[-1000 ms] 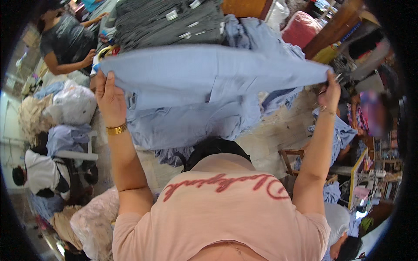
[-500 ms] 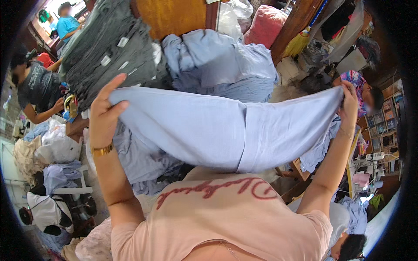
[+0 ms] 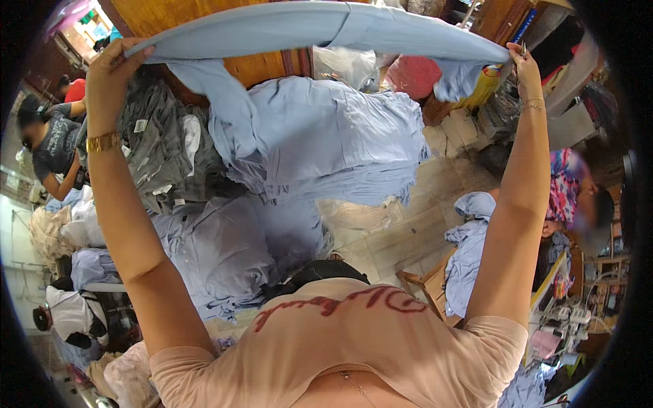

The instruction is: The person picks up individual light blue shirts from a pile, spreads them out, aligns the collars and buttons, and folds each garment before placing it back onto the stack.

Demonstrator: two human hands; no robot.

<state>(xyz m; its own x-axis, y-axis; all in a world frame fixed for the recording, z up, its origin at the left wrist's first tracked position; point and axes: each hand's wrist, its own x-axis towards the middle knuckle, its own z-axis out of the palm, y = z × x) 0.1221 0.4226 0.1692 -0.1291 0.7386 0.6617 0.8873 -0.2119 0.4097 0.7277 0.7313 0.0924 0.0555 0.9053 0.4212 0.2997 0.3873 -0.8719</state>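
Nearest the camera: the person's peach shirt point(image 3: 354, 347) with red script across the chest, both bare forearms rising from it toward the top of the view; just past the chest a dark garment point(image 3: 316, 274) lies on a heap of pale blue garments point(image 3: 231, 251); right of that, a bare patch of tiled floor point(image 3: 391, 234) and a wooden stool point(image 3: 425, 285) with a blue cloth point(image 3: 469, 245) draped over it; a seated person in a bright patterned top point(image 3: 564, 190) at far right, beside a sewing machine point(image 3: 564, 319).

Farther out: a grey stack of folded garments with white tags point(image 3: 160, 153) on the left, a larger mound of light blue shirts point(image 3: 340, 136) in the middle; a clear plastic bag point(image 3: 347, 64) and a red bundle point(image 3: 411, 75) behind it; wooden panel point(image 3: 197, 17) at top.

Raised above all this, the light blue garment point(image 3: 320, 27) is stretched flat between both hands, one sleeve or flap hanging down toward the mound; left hand point(image 3: 109, 71), gold watch at the wrist, closed around the garment's left edge, fingers curled over the cloth; right hand point(image 3: 522, 64), thin bracelet at the wrist, pinching the right edge between thumb and fingertips, other fingers loosely bent.

Far left: another person in a dark grey shirt point(image 3: 51, 146) leaning over more cloth; someone in red point(image 3: 75, 88) behind.
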